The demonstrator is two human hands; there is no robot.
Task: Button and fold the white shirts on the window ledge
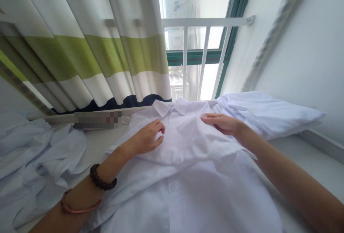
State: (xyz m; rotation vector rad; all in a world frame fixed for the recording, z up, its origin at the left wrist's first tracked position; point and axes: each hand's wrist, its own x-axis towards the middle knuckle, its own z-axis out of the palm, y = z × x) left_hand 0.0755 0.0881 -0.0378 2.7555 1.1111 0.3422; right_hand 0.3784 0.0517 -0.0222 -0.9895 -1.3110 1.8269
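A white collared shirt (185, 186) is spread out in front of me, its collar at the far end by the window and its button front running toward me. My left hand (150, 136) is over the left side of the shirt's chest. Its fingers are loosely curved, thumb apart from them, with nothing between. Near the right shoulder, my right hand (223, 122) pinches the shirt fabric between thumb and fingers. Loose folds of cloth cross the shirt's middle. A dark beaded bracelet (100, 177) and a reddish bangle (80, 208) circle my left wrist and forearm.
Crumpled white cloth (40, 154) lies at the left. Folded white garments (268, 115) are piled at the right by the wall. A blurred-out object (98, 120) sits along the back ledge. White railing (204, 22) and a striped curtain (102, 47) stand behind.
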